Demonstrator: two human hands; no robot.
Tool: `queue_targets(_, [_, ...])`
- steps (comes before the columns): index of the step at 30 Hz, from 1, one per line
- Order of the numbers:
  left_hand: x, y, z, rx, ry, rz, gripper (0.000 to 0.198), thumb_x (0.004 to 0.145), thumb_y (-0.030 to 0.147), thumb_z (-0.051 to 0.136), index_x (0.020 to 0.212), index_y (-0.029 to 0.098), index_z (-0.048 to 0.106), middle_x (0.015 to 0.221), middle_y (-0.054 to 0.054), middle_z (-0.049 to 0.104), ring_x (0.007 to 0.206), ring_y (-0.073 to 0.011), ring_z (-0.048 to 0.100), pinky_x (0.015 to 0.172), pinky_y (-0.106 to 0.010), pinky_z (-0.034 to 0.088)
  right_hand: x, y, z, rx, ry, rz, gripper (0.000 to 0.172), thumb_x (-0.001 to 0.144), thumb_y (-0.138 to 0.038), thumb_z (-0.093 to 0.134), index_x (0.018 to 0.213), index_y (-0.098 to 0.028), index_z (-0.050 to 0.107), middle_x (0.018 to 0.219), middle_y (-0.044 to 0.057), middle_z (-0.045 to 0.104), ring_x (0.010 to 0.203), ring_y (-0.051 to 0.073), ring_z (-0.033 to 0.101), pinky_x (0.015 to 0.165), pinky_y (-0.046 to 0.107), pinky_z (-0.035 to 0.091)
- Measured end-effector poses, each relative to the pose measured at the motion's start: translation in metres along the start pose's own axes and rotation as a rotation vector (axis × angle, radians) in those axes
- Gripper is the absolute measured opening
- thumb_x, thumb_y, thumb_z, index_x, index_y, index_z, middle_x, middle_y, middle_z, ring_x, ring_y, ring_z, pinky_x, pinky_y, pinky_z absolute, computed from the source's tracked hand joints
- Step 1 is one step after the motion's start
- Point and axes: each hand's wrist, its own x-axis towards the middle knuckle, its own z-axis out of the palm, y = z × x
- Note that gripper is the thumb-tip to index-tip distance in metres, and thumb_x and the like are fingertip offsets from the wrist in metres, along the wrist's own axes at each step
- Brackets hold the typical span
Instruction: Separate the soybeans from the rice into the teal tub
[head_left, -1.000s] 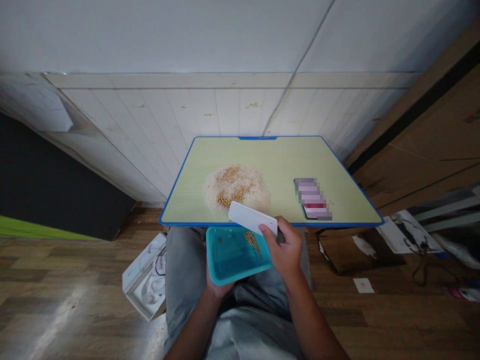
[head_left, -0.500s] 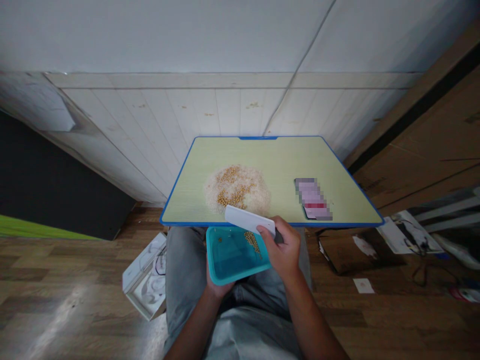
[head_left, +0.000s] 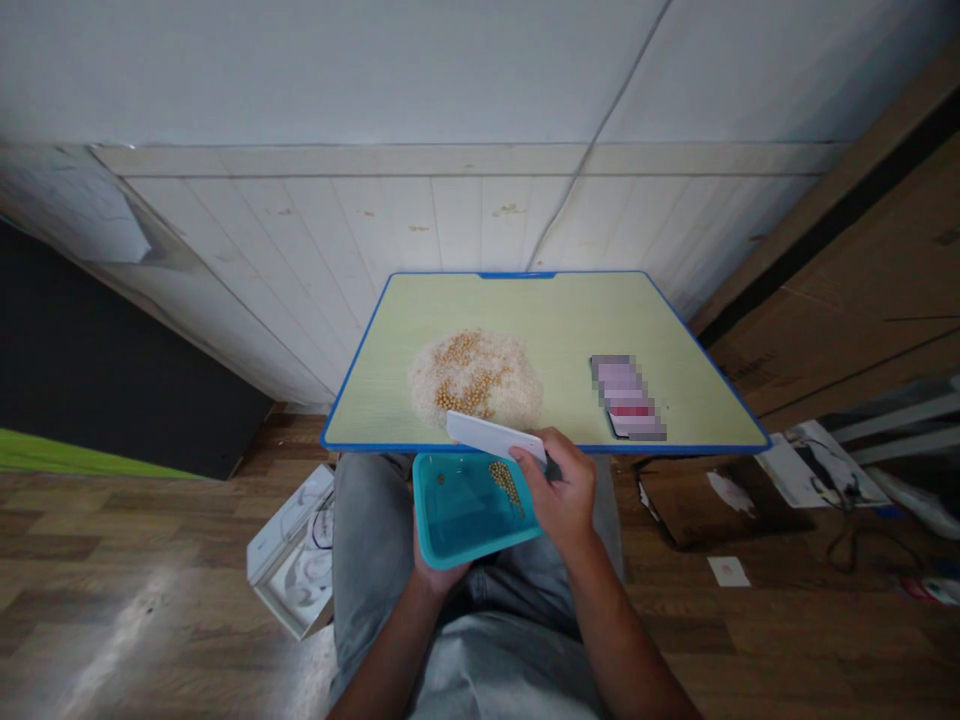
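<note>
Right hand (head_left: 564, 495) clamps my flat white plastic scraper (head_left: 495, 437); left hand (head_left: 435, 576), mostly hidden beneath, grips my teal rectangular tray (head_left: 457, 515)

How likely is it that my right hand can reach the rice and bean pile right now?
Probably yes: the right hand holds the white scraper at the near edge of the table, beside the rice and bean pile; nothing lies between.
</note>
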Motion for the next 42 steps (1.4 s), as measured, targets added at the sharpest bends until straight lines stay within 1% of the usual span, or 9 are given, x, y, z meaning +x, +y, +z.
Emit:
queue_targets(4, [0.003, -0.003, -0.013, -0.065, -0.070, -0.027, 0.066, 0.116, 0.057, 0.030, 0.137, 0.026, 0.084, 0.157, 0.000, 0.076, 0.177, -0.0252, 0.029, 0.148, -0.051, 0.003, 0.000, 0.000, 0.000, 0.012, 0.005, -0.023, 0.023, 0.102, -0.019, 0.072, 0.080, -0.024, 0.067, 0.073, -0.003, 0.067, 0.065, 0.015, 0.059, 0.062, 0.026, 0.044])
queue_targets(8, [0.003, -0.003, -0.015, -0.096, -0.139, -0.047, 0.076, 0.116, 0.061, 0.021, 0.141, 0.025, 0.082, 0.160, -0.002, 0.073, 0.171, -0.0274, 0.044, 0.147, -0.051, -0.005, 0.000, -0.001, -0.002, 0.024, 0.004, -0.039, 0.020, 0.101, -0.017, 0.073, 0.083, -0.024, 0.069, 0.075, -0.004, 0.069, 0.066, 0.014, 0.061, 0.063, 0.026, 0.044])
queue_targets(16, [0.008, -0.005, -0.020, -0.137, -0.197, -0.083, 0.081, 0.115, 0.065, 0.018, 0.147, 0.023, 0.079, 0.161, -0.004, 0.073, 0.158, -0.0262, 0.059, 0.147, -0.044, 0.005, -0.005, -0.003, -0.004, 0.004, 0.062, 0.046, 0.022, 0.101, -0.025, 0.073, 0.081, -0.023, 0.066, 0.070, -0.005, 0.062, 0.063, 0.014, 0.058, 0.060, 0.025, 0.044])
queue_targets(19, [0.006, -0.005, -0.013, -0.132, -0.153, -0.096, 0.079, 0.116, 0.062, 0.018, 0.139, 0.025, 0.084, 0.155, -0.001, 0.077, 0.153, -0.0243, 0.064, 0.146, -0.042, 0.016, -0.009, -0.004, 0.000, -0.028, 0.109, 0.101, 0.026, 0.100, -0.028, 0.074, 0.077, -0.024, 0.061, 0.066, -0.006, 0.058, 0.059, 0.014, 0.054, 0.057, 0.025, 0.041])
queue_targets(24, [-0.002, -0.001, 0.001, -0.105, -0.071, -0.104, 0.066, 0.117, 0.055, 0.029, 0.133, 0.026, 0.086, 0.144, 0.000, 0.084, 0.145, -0.0241, 0.070, 0.139, -0.041, 0.038, -0.011, -0.009, 0.009, -0.049, 0.063, 0.057, 0.025, 0.101, -0.027, 0.072, 0.078, -0.024, 0.063, 0.067, -0.005, 0.061, 0.059, 0.013, 0.053, 0.058, 0.025, 0.042])
queue_targets(27, [-0.003, -0.001, 0.001, -0.081, -0.034, -0.100, 0.070, 0.117, 0.055, 0.024, 0.134, 0.026, 0.085, 0.143, 0.000, 0.084, 0.151, -0.0266, 0.066, 0.142, -0.048, 0.034, -0.013, -0.007, 0.010, -0.076, 0.070, 0.061, 0.028, 0.101, -0.028, 0.072, 0.075, -0.024, 0.061, 0.066, -0.005, 0.060, 0.059, 0.013, 0.053, 0.058, 0.025, 0.041])
queue_targets(33, [-0.001, -0.006, -0.008, -0.080, -0.043, -0.051, 0.072, 0.114, 0.065, 0.029, 0.133, 0.027, 0.086, 0.153, -0.001, 0.078, 0.167, -0.0273, 0.050, 0.146, -0.047, 0.015, -0.015, 0.006, 0.001, -0.100, 0.134, 0.185, 0.031, 0.099, -0.035, 0.075, 0.075, -0.023, 0.061, 0.065, -0.005, 0.059, 0.058, 0.014, 0.054, 0.058, 0.025, 0.041])
queue_targets(36, [-0.003, -0.006, -0.005, -0.082, -0.050, -0.060, 0.073, 0.114, 0.066, 0.028, 0.130, 0.028, 0.088, 0.156, -0.001, 0.077, 0.166, -0.0286, 0.051, 0.147, -0.048, 0.009, -0.015, 0.013, -0.002, -0.099, 0.165, 0.221, 0.032, 0.099, -0.037, 0.076, 0.075, -0.023, 0.061, 0.065, -0.005, 0.060, 0.059, 0.013, 0.054, 0.059, 0.025, 0.042])
queue_targets(42, [-0.005, -0.002, 0.003, -0.075, -0.039, -0.074, 0.071, 0.113, 0.067, 0.031, 0.128, 0.030, 0.089, 0.157, 0.001, 0.076, 0.168, -0.0287, 0.048, 0.147, -0.045, 0.018, -0.016, 0.023, -0.005, -0.039, 0.230, 0.272, 0.030, 0.099, -0.043, 0.079, 0.082, -0.021, 0.068, 0.068, -0.004, 0.064, 0.065, 0.016, 0.061, 0.065, 0.027, 0.051])
